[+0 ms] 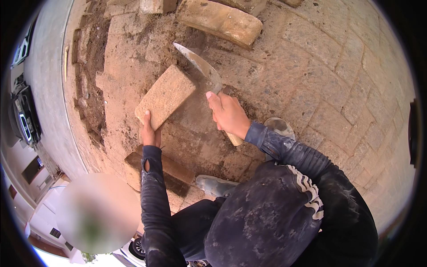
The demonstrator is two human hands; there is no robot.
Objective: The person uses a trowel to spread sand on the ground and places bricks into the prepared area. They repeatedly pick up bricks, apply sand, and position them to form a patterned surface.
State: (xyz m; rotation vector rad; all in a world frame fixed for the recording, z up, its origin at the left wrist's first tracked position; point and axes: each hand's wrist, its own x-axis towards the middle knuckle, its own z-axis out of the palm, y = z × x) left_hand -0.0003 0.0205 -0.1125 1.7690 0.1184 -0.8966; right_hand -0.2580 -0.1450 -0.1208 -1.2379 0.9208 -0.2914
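My left hand (151, 130) grips the near end of a tan rectangular paving brick (165, 95) and holds it tilted over the sandy bed. My right hand (227, 114) is closed around the wooden handle of a pointed metal trowel (200, 66). The trowel's blade reaches up and to the left, and its edge lies beside the brick's far right corner. Both forearms are in dark sleeves.
A larger loose stone block (220, 20) lies at the top. Another brick (155, 167) sits under my left forearm, near my grey shoes (215, 184). Laid pavers (338, 71) spread to the right. A concrete kerb strip (49, 89) and a dark vehicle (24, 115) are on the left.
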